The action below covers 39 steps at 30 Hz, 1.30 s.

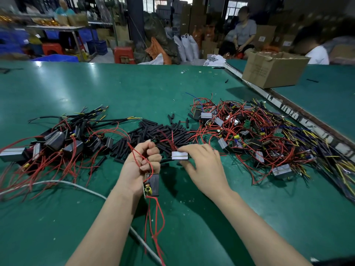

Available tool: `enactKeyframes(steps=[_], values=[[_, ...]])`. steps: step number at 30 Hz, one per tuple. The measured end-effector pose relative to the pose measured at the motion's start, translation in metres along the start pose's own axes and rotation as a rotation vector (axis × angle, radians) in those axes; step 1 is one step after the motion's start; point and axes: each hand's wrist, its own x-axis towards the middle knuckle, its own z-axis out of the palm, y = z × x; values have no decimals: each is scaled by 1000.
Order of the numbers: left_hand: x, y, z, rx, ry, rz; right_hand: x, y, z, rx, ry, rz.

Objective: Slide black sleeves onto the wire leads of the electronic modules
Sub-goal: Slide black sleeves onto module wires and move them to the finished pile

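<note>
— Where are the hands?

— Both are over the middle of the green tabletop (pixel 119 87), toward its near edge. The left hand (pixel 143 162) is fisted, its grip curled round red wire leads (pixel 137 153); an electronic module (pixel 152 184) hangs from them below the fist, with more red leads trailing toward the near edge.

— And the right?

— The right hand (pixel 203 166) reaches to a second module with a pale label (pixel 179 155), which lies on the tabletop. Its grip looks like a pinch on that module, thumb underneath and fingers on top, though the fingertips are partly hidden.

— The sleeves?

— A heap of short black sleeves (pixel 153 131) lies just beyond both hands. Left of it sits a pile of sleeved modules (pixel 57 141); right of it, a tangle of unsleeved modules with red and yellow wires (pixel 259 131).

— Anything else?

— A cardboard box (pixel 272 69) at the far right edge, and a white cable (pixel 63 184) crossing near the left forearm.
</note>
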Motion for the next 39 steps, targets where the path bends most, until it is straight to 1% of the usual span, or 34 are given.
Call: enactKeyframes(steps=[4,6,8,11,13,14,16,19,20,23,26,29,33,36,39], values=[[1,0,0,48,46,15,2,-1,-8,-20,135,48],[2,-1,-2,41,55,13,3,3,-14,-47,201,137],[4,-2,-3,46,73,24,4,13,-22,-70,261,270],[5,-4,-5,66,90,43,3,29,-32,-182,225,476],[5,-5,-6,71,89,39,1,30,-35,-232,202,524],[5,-5,-6,71,89,33,1,27,-34,-225,204,494],[6,-7,-6,83,103,35,0,18,-28,-174,178,345],[6,-10,-4,174,142,87,5,6,-12,-142,-26,115],[6,-11,-4,225,149,108,8,5,-7,-137,-88,84],[4,-13,-3,390,156,130,19,9,5,-110,-218,84],[2,-16,-3,393,116,127,23,20,13,-183,-343,79],[3,-17,-3,444,95,151,27,27,15,-200,-341,67],[4,-19,-4,570,130,244,26,34,20,-286,-321,-12],[5,-17,-5,558,134,301,21,33,19,-218,-216,-44],[5,-15,-4,569,146,314,20,35,12,-26,-50,-2]])
